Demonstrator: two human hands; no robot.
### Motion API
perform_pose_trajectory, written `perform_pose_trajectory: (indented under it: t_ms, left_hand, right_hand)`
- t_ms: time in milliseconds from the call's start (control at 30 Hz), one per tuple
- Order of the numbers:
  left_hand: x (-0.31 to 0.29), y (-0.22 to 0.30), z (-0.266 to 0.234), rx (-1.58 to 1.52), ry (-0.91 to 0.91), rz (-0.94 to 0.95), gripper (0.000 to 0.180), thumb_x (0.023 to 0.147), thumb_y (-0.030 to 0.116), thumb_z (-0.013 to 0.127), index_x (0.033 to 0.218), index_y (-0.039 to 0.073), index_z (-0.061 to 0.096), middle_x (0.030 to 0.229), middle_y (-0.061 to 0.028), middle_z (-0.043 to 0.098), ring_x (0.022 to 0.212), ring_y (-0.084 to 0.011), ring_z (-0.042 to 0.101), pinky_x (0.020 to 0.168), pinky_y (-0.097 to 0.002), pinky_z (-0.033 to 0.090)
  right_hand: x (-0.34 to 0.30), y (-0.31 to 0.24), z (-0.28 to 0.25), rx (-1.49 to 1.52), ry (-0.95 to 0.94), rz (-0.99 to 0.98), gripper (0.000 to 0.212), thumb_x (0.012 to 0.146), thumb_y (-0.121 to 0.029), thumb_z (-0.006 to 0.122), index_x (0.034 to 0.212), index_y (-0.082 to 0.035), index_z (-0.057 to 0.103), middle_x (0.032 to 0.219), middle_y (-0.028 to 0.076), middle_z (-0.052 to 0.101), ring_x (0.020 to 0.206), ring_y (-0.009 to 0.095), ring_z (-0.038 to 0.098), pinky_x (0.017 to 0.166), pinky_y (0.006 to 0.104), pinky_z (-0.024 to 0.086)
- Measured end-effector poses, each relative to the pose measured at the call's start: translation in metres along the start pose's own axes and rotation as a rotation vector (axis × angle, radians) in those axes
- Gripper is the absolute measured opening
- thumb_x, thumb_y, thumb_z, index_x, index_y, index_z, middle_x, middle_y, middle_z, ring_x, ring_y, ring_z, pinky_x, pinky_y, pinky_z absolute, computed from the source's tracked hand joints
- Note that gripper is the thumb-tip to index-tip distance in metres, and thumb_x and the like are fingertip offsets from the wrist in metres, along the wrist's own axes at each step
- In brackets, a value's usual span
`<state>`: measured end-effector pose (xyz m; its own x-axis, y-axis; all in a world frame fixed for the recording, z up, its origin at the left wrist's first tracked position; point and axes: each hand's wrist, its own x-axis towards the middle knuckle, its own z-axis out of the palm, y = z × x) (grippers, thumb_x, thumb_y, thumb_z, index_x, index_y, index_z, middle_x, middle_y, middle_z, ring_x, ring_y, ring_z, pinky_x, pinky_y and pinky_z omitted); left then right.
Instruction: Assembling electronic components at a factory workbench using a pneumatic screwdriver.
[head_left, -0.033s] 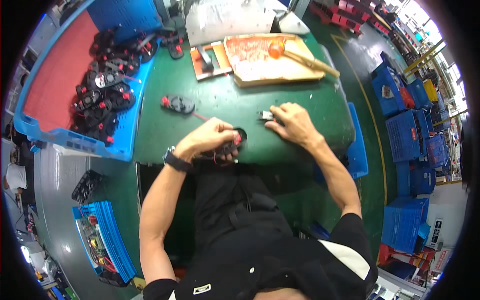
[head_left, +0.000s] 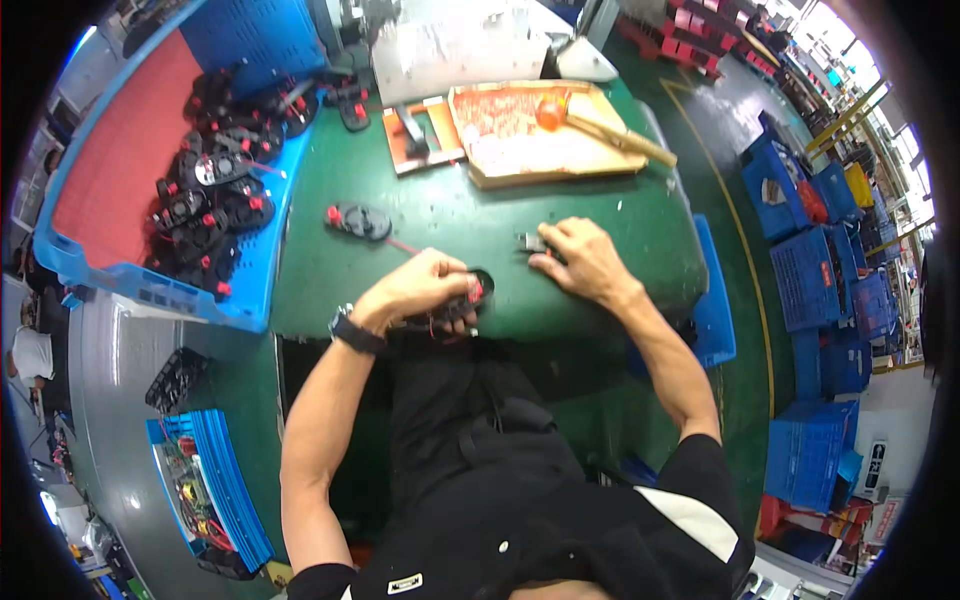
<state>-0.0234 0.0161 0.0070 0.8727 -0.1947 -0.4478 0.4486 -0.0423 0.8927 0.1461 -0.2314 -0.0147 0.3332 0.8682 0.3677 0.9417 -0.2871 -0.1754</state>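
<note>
My left hand [head_left: 430, 290] is closed around a black plastic part [head_left: 484, 289] with a red piece on it, at the table's near edge. Thin wires hang by its fingers, which partly hide the part. To the right, my right hand [head_left: 585, 262] rests low over the green table, its fingers curled on a small plier-like tool [head_left: 530, 242]. Only the tool's metal tip and a bit of dark handle show. A similar black part [head_left: 359, 222] with a red end and a red wire lies beyond my left hand.
A blue crate [head_left: 150, 285] on the left holds several black parts with red pieces. Farther back are an orange board [head_left: 398, 150] with a dark tool on it and a cardboard tray [head_left: 560, 178] of small reddish pieces, with a yellow-handled mallet [head_left: 625, 137] across it.
The whole scene sits slightly lower in the picture. Both hands keep their holds, with no clear movement against the table.
</note>
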Motion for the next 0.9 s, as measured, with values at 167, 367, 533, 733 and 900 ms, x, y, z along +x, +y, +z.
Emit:
perform_pose_trajectory:
  t_ms: [167,367,533,733,900]
  left_hand:
    - [0.003,0.0,0.001,0.003,-0.017,-0.012,0.027,0.103,0.019,0.054,0.105,-0.005,0.066,0.08,-0.0139,0.073,0.063,-0.0163,0.071,0.055,-0.0281,0.057]
    - [-0.004,0.003,0.001,0.031,0.015,-0.024,0.029,0.103,0.023,0.055,0.101,-0.005,0.065,0.083,-0.0152,0.074,0.065,-0.0169,0.072,0.056,-0.0281,0.058]
    - [0.005,-0.004,0.009,-0.019,-0.003,0.008,0.028,0.103,0.02,0.053,0.103,-0.006,0.062,0.084,-0.0158,0.073,0.066,-0.0181,0.072,0.058,-0.0296,0.059]
    - [0.021,0.01,0.026,-0.01,-0.075,-0.012,0.028,0.103,0.021,0.054,0.102,-0.005,0.063,0.082,-0.0136,0.072,0.063,-0.016,0.069,0.052,-0.0267,0.056]
    - [-0.003,-0.008,-0.004,-0.135,0.027,-0.027,0.026,0.103,0.021,0.054,0.097,-0.003,0.064,0.079,-0.014,0.072,0.062,-0.0165,0.069,0.05,-0.0284,0.056]
  right_hand:
    - [0.051,-0.013,-0.038,0.294,0.244,-0.018,0.05,0.086,-0.023,0.078,0.127,0.001,0.061,0.117,0.022,0.066,0.111,0.038,0.063,0.099,0.0444,0.049]
    - [0.293,-0.01,-0.18,0.792,0.759,-0.303,0.032,0.091,-0.014,0.071,0.118,0.002,0.062,0.093,0.006,0.068,0.085,0.016,0.065,0.074,0.0305,0.051]
    - [0.398,0.033,-0.21,0.812,0.801,-0.025,0.062,0.086,-0.037,0.079,0.129,0.003,0.058,0.105,0.013,0.07,0.092,0.019,0.067,0.075,0.0299,0.053]
    - [0.378,0.101,-0.187,0.615,0.823,-0.171,0.024,0.088,-0.018,0.073,0.102,0.001,0.069,0.083,0.003,0.069,0.074,0.013,0.064,0.067,0.0284,0.05]
    - [0.294,-0.04,-0.17,1.31,0.458,-0.002,0.021,0.087,-0.016,0.068,0.092,0.004,0.07,0.081,0.011,0.069,0.072,0.017,0.066,0.067,0.0292,0.052]
